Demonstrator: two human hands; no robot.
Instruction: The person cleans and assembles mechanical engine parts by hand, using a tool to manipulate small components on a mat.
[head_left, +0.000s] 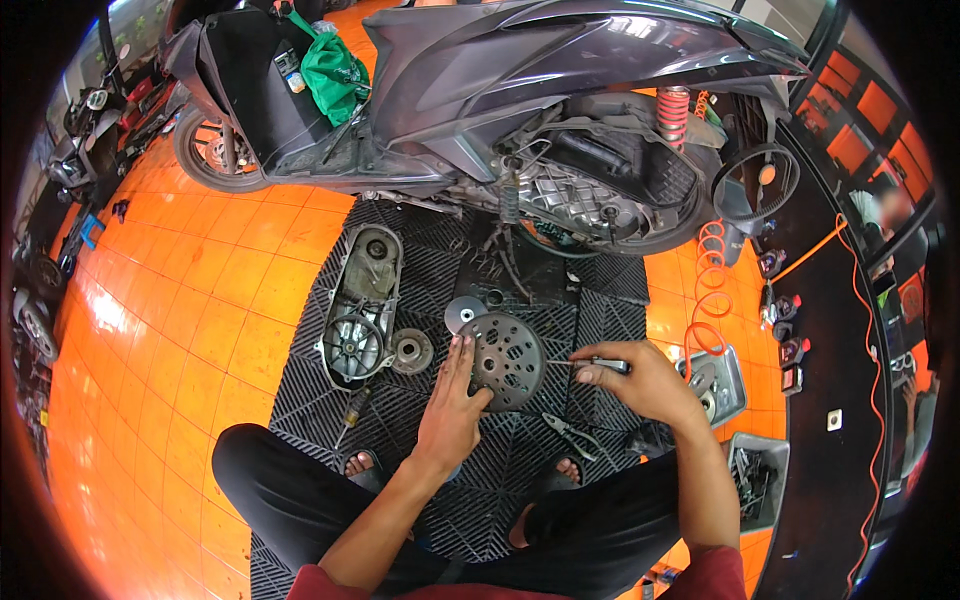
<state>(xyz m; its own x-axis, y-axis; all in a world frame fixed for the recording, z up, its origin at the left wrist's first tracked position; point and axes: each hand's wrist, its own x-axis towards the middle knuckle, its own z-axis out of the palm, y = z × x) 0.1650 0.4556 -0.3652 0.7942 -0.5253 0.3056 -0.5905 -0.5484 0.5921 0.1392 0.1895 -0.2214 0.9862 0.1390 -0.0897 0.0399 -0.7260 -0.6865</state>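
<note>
A round metal clutch bell [522, 345] with several holes in its face stands tilted in front of me over the black mat. My left hand [450, 405] steadies it, with long fingers along its left edge and the thumb at its lower rim. In my right hand [645, 385] is a screwdriver [610, 366]. Its shaft points left and the tip meets, or nearly meets, the bell's right edge; the exact contact is too small to tell. Just behind the bell lies a shiny disc [466, 313], and a pulley-like metal part [411, 351] sits to its left.
A scooter [560, 60] with its engine side exposed stands across the far side. On the mat [300, 440] lie a long crankcase cover [375, 290], another screwdriver [353, 410] and pliers [571, 436]. Metal trays [757, 520] with parts and a coiled orange hose [711, 290] are at the right.
</note>
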